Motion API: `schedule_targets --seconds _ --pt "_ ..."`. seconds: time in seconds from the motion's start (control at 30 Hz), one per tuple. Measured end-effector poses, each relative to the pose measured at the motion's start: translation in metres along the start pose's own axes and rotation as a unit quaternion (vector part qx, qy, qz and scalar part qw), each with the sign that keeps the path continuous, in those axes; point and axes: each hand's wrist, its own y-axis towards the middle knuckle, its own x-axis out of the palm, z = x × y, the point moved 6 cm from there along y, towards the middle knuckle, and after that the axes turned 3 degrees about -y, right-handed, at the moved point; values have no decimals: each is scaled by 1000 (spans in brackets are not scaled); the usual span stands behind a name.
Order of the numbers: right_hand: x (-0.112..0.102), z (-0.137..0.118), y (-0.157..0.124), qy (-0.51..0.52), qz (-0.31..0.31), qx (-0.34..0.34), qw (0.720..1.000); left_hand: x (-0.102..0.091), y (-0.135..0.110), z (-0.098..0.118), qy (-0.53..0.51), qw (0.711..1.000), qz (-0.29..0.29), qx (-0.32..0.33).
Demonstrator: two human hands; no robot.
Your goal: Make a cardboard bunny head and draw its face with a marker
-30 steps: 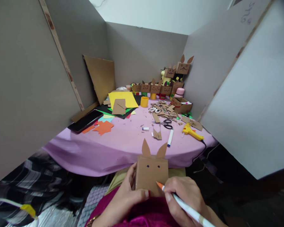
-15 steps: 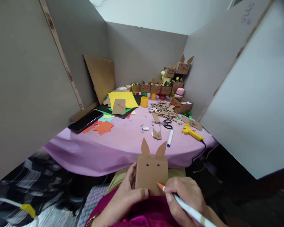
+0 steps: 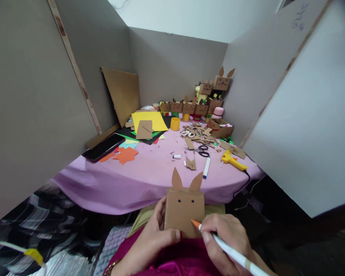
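My left hand (image 3: pixel 152 239) grips a small brown cardboard box (image 3: pixel 184 211) by its left and lower edges, held in my lap. The box carries two pointed cardboard ears (image 3: pixel 186 182) on top and two small dark dots as eyes. My right hand (image 3: pixel 227 239) is closed round a white marker (image 3: pixel 232 253) with an orange tip. That tip touches the box's lower right corner.
A table under a purple cloth (image 3: pixel 149 172) holds coloured paper sheets (image 3: pixel 146 124), black scissors (image 3: pixel 201 150), a yellow glue gun (image 3: pixel 232 160), a white-and-blue marker (image 3: pixel 207 168), cardboard scraps (image 3: pixel 199 132), a yellow cup (image 3: pixel 175 123), a dark tablet (image 3: pixel 103 147). Several finished cardboard animal boxes (image 3: pixel 189 106) line the back. Grey partition walls stand on three sides.
The marker tip has shifted very slightly along the box's lower right corner. The box and my left hand have barely moved.
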Motion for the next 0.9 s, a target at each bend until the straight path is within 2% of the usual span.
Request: schedule_targets --seconds 0.1,0.47,0.9 --pt "-2 1 0 -17 -43 4 999 1 0 1 -7 1000 -2 4" --pt "-8 7 -1 -29 -7 39 999 -2 1 -4 -46 999 -9 2" --pt "-6 7 0 -28 -12 43 999 -5 0 -5 -4 1000 12 -9"
